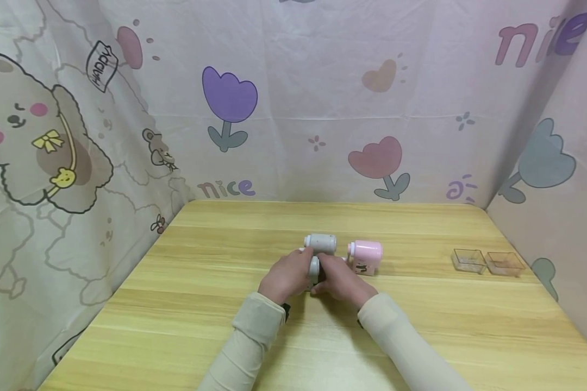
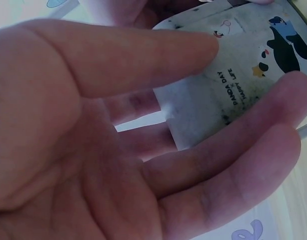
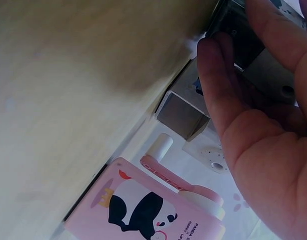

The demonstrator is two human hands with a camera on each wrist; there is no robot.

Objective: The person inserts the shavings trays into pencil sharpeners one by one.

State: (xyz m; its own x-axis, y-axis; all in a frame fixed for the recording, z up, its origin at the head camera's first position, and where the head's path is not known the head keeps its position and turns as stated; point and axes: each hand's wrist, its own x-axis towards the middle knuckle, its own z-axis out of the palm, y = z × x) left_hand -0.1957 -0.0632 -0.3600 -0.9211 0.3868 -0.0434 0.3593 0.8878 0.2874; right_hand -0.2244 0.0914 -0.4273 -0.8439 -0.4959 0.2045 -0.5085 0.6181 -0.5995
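Between both hands, close over the table, is a grey speckled pencil sharpener with a panda print. My left hand holds it, the thumb lying along its printed face and fingers round the other side. My right hand grips its other end, fingers curled at a dark part, as the right wrist view shows. Behind the hands lies another grey sharpener, with an open slot in its body in the right wrist view. A pink panda sharpener with a crank handle stands right of the hands.
Two small clear boxes, one colourless and one pinkish, stand near the right edge of the wooden table. Printed curtains enclose the table at the back and both sides.
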